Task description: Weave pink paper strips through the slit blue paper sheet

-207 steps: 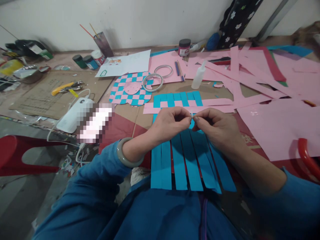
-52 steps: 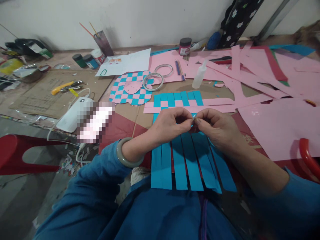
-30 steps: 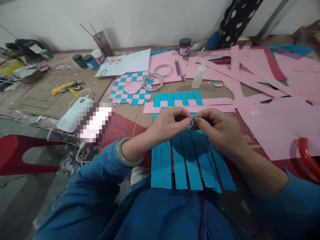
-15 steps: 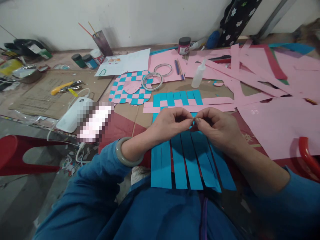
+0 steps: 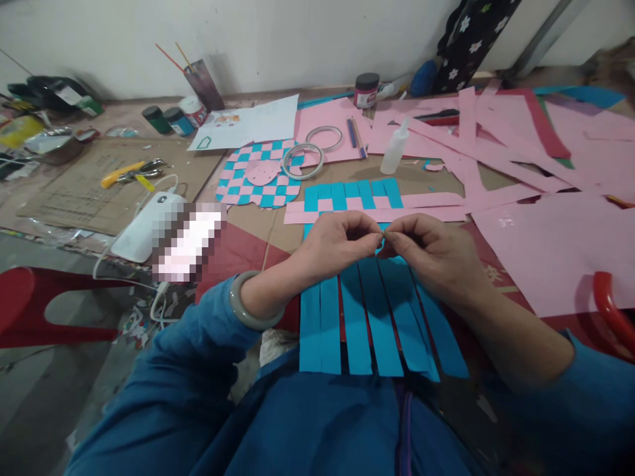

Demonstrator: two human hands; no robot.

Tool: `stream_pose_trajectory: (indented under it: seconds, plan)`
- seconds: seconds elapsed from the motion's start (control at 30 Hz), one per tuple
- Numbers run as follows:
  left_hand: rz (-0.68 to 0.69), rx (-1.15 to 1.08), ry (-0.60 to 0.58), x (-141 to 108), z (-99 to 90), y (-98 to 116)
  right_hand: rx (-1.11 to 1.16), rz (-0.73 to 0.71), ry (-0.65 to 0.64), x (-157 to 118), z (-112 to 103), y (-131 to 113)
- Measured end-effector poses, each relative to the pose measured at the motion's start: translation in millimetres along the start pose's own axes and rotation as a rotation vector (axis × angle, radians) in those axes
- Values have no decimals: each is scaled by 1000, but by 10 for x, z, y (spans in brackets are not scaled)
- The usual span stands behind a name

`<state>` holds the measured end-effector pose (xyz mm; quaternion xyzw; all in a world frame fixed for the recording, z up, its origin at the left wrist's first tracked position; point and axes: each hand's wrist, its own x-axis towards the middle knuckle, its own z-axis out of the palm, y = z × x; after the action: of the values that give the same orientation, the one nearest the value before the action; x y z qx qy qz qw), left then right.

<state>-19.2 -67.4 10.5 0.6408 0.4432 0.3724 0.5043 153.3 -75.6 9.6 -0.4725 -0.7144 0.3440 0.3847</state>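
My left hand (image 5: pixel 342 241) and my right hand (image 5: pixel 434 254) meet at the fingertips, each with thumb and forefinger pinched. Whatever lies between them is too small to make out. Below them is a blue paper sheet (image 5: pixel 354 324) slit into long strips, its near ends hanging towards my lap. Two pink paper strips (image 5: pixel 431 213) cross its far end, woven over and under the blue. My hands hide the middle of the sheet. Beyond it, to the left, lies a blue and pink checked woven paper piece (image 5: pixel 233 182) with a pink round piece (image 5: pixel 262 173) on it.
Tape rolls (image 5: pixel 303 162), a white glue bottle (image 5: pixel 395 149) and pencils (image 5: pixel 356 137) lie beyond the sheet. Loose pink strips and sheets (image 5: pixel 560 244) cover the right side. At left are pliers (image 5: pixel 133 173), a white power bank (image 5: pixel 149 225) and a red stool (image 5: pixel 30 307).
Both hands stay pinched together over the blue sheet; the fingertips have shifted very slightly to the left. Everything else lies as before.
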Motion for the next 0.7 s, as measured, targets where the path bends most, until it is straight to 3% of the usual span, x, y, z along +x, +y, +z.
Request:
stream_pose_trajectory:
  seconds: [0.27, 0.7]
  plan:
    - [40, 22, -16, -3, -10, -10, -34, 2, -12, 0, -4, -4]
    - [43, -27, -17, -7, -10, 14, 261, 108, -58, 21, 29, 52]
